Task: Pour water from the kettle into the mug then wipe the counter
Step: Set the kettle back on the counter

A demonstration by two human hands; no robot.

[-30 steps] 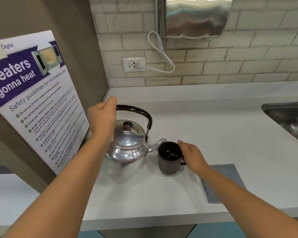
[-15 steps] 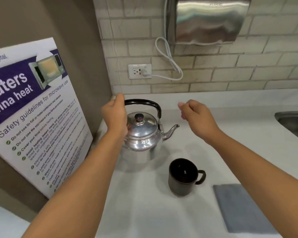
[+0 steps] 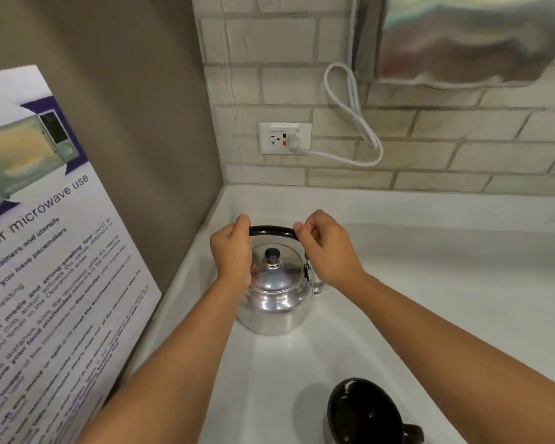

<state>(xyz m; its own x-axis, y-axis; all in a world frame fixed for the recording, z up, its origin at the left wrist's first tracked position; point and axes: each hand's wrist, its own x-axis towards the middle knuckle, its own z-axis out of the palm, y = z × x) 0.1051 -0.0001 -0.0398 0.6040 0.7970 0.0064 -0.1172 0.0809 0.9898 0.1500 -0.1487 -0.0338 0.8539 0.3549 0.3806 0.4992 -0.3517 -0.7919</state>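
Head view: left hand (image 3: 231, 251) fingers curled round kettle (image 3: 274, 302) handle (image 3: 271, 231); right hand (image 3: 326, 248) fingers pinching its other end.

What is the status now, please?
Left hand and right hand both gripping kettle handle. Kettle on counter. Mug nearer, apart. Nothing between.

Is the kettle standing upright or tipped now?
Upright. The kettle sits flat on the counter, lid knob on top; both hands hold its handle.
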